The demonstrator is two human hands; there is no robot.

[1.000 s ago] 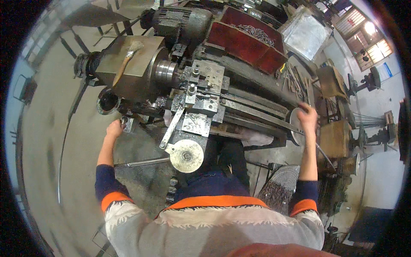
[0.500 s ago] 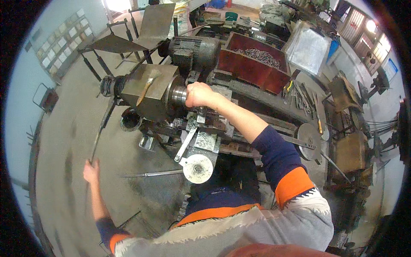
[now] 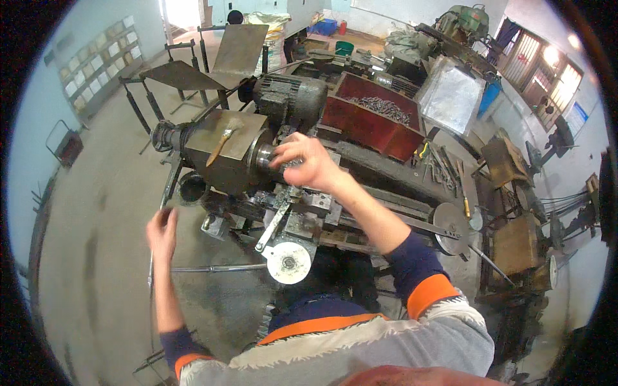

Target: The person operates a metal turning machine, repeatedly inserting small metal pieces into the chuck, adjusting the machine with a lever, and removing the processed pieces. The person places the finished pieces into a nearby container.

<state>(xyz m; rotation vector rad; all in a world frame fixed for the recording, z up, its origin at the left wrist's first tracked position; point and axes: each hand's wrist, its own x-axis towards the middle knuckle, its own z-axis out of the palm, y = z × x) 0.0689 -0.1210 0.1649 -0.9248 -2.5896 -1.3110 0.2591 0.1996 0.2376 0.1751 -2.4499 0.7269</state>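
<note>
– where to look?
– at the steel collar (image 3: 262, 157) on the headstock (image 3: 228, 177), just beside the right hand (image 3: 297, 162), with fingers parted and curled.
– left hand (image 3: 162, 233)?
– near the long rod (image 3: 171, 183); fingers blurred, cannot tell if gripping.
– handling?
– likely heavy, rigid, perhaps slick; best held around the rim.

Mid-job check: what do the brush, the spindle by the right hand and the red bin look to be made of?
Brush: handle probably bare wood, by its warm brown tone; bristles pale, fibre type unclear.
Spindle: likely smooth steel, given its bright silvery reflections.
Bin: possibly painted sheet metal, with dull, stained red surface; wood not ruled out.
</note>
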